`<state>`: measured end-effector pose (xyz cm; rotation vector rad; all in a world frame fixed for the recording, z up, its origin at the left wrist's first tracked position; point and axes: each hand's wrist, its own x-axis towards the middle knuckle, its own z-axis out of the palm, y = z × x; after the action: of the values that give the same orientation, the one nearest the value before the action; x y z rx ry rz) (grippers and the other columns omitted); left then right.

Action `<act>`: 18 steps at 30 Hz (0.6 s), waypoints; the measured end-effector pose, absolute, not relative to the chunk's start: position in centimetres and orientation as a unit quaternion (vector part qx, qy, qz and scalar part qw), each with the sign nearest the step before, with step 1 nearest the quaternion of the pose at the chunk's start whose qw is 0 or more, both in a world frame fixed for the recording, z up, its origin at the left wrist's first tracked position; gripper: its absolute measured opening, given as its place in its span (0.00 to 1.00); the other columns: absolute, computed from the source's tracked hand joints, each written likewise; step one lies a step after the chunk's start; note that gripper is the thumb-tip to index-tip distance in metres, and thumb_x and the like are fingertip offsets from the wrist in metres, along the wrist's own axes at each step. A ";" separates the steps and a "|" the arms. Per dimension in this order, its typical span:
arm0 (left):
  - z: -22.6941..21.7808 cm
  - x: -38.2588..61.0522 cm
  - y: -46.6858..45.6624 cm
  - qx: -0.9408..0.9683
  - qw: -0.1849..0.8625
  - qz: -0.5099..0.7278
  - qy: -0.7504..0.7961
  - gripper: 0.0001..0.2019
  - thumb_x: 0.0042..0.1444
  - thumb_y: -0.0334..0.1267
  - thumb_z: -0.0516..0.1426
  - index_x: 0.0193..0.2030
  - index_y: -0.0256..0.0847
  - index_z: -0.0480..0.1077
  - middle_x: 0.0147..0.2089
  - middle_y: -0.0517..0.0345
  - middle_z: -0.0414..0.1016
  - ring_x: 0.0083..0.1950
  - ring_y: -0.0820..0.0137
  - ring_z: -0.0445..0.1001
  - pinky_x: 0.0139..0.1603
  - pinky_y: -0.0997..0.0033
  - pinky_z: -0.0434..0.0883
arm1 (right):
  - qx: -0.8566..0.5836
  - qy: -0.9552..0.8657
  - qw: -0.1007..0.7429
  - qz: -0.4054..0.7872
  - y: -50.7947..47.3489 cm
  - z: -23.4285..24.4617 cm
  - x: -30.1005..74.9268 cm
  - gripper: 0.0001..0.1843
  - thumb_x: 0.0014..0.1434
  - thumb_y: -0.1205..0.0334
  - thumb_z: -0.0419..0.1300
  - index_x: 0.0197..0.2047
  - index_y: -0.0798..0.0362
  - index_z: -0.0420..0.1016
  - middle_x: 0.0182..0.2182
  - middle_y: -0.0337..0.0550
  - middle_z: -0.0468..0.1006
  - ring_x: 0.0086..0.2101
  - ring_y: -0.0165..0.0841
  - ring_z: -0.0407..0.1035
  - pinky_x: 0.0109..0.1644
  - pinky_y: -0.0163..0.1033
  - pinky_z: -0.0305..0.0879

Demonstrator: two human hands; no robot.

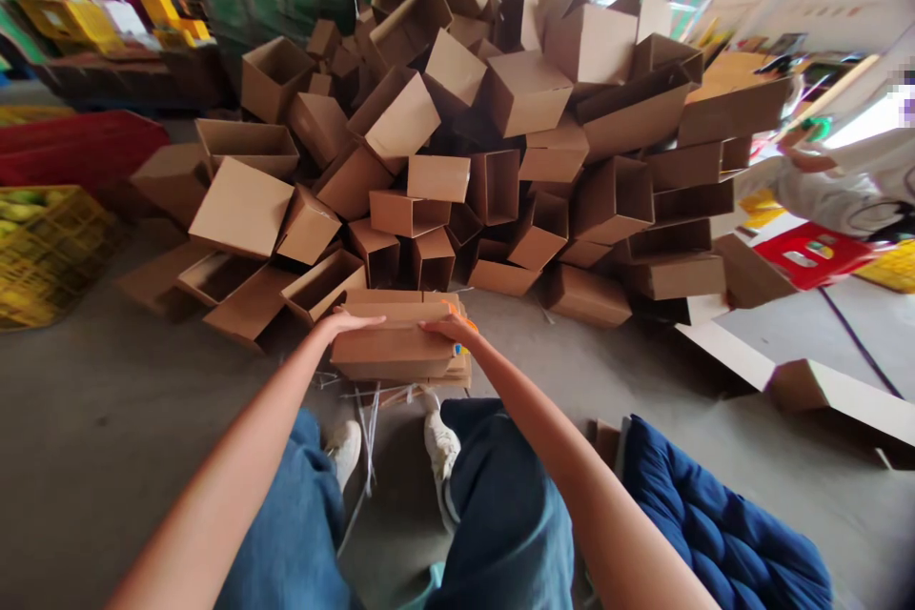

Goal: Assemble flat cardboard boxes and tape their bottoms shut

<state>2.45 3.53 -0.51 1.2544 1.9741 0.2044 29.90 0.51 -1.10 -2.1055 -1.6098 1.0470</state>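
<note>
Between my feet, a brown cardboard box (393, 353) rests low over flat cardboard pieces (457, 372). My left hand (350, 322) grips its left end, with the thumb stretched along the top and the other fingers mostly hidden. At the other end, my right hand (452, 326) holds the box in the same way, thumb pointing inward. Something small in orange, yellow and blue (466, 329) shows beside my right hand; its kind is unclear. Loose pale straps (370, 438) trail on the floor in front of me.
A tall heap of open cardboard boxes (529, 95) stands just ahead. A blue tufted cushion (721, 515) lies to my right. On the left is a yellow crate (50, 257) with yellow-green contents; a person (843, 176) is at the right, near a red crate (815, 253).
</note>
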 end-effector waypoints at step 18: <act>-1.8 3.9 1.9 0.520 0.299 0.062 0.798 0.72 0.37 0.67 0.72 0.76 0.25 0.41 0.75 0.12 0.54 0.76 0.34 0.58 0.70 0.47 0.66 | -0.759 -0.554 0.053 0.339 0.5 -1.8 29.9 0.42 0.67 0.34 0.57 0.67 0.65 0.69 0.61 0.67 0.76 0.62 0.51 0.72 0.62 0.48 0.68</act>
<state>3.86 1.90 -1.79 1.3811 2.1186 0.1652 29.86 0.51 -1.82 -2.3070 -1.6831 1.0309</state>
